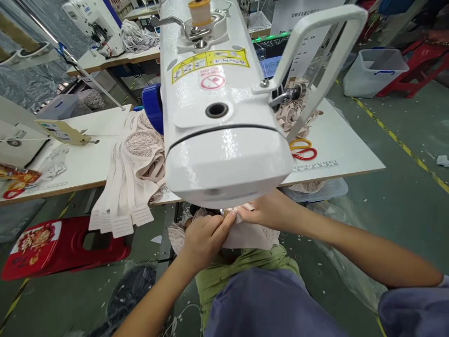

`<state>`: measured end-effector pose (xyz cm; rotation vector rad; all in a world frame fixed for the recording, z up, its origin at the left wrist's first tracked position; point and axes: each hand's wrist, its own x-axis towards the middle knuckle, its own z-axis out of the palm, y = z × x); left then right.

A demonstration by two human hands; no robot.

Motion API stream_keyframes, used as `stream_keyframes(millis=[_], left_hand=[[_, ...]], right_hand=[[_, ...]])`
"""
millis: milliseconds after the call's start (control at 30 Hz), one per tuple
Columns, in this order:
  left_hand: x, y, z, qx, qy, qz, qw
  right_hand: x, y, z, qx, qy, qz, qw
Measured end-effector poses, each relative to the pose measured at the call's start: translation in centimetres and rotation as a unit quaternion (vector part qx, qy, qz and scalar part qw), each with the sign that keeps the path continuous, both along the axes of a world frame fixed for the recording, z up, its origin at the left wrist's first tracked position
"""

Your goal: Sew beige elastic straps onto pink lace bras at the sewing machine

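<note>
A white sewing machine [224,161] fills the middle of the view and hides its needle area from me. Just below its front end, my left hand [207,238] pinches the edge of a beige lace bra piece [250,235]. My right hand [268,210] grips the same fabric from the right, with its fingertips partly behind the machine head. The two hands nearly meet under the machine. Part of the beige fabric hangs down over my lap. Left of the machine, a pile of beige bras [140,164] drapes over the table's front edge, with pale straps dangling.
Scissors with red and yellow handles [304,152] lie right of the machine by a ruler [315,165]. More beige pieces [298,112] are heaped behind them. A red stool [70,245] stands at lower left. A clear bin [375,70] sits on the floor at right.
</note>
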<state>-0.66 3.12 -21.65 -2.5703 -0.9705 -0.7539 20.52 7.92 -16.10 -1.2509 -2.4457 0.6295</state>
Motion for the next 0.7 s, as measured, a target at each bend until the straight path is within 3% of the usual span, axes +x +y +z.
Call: stream_keyframes(millis=[133, 233, 333, 433, 567, 633, 700], left_hand=[[0.9, -0.1, 1.5, 0.001, 0.041, 0.012, 0.999], [2.0, -0.5, 2.5, -0.027, 0.055, 0.050, 0.997], [2.3, -0.7, 2.5, -0.064, 0.061, 0.079, 0.993], [1.0, 0.0, 1.8, -0.073, 0.054, 0.040, 0.995], [-0.8, 1.7, 1.6, -0.040, 0.079, -0.075, 0.993], [-0.7, 2.1, 2.1, -0.027, 0.092, -0.084, 0.992], [-0.1, 2.0, 2.7, -0.024, 0.093, -0.060, 0.994]], right_hand=[[0.3, -1.0, -0.5, 0.018, -0.003, -0.005, 1.000], [0.8, -2.5, -1.9, 0.121, 0.037, -0.036, 0.991], [1.0, -4.0, -3.8, 0.225, 0.065, -0.080, 0.969], [0.7, -4.6, -4.9, 0.256, 0.085, -0.109, 0.957], [0.2, -4.6, -5.3, 0.210, 0.125, -0.112, 0.963], [0.0, -4.8, -5.8, 0.125, 0.164, -0.112, 0.972], [-0.1, -5.2, -6.4, 0.013, 0.239, -0.133, 0.962]])
